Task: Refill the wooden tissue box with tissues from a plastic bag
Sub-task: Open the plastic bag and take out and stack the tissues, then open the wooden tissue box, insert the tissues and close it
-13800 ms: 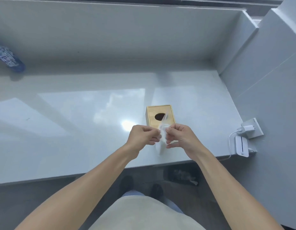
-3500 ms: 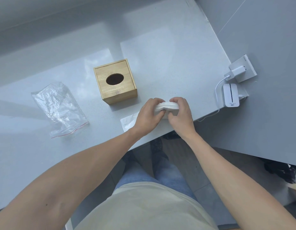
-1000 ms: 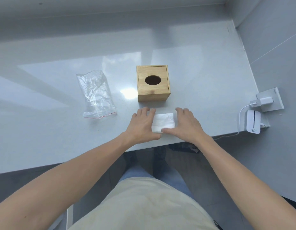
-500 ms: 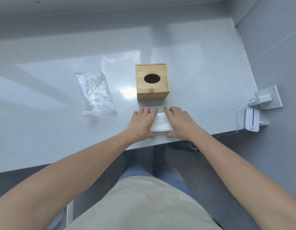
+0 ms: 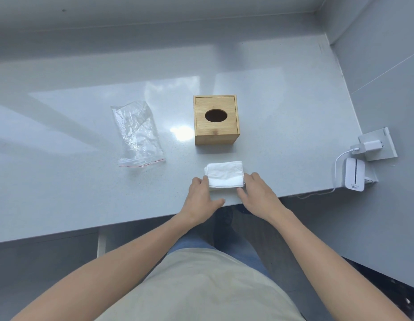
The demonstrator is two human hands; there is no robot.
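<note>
Tissues (image 5: 224,173), folded into a loose white stack, lie just in front of the wooden tissue box (image 5: 216,119), bracketed by the left hand (image 5: 202,199) and right hand (image 5: 259,195), both flat and open, gripping nothing. The loose stack could be fanned apart or crumpled when lifted, and could be snagged at the box's oval hole. The emptied plastic bag (image 5: 137,134) lies left of the box. No writing can be read; the print on the white device (image 5: 354,173) to the right is too small.
</note>
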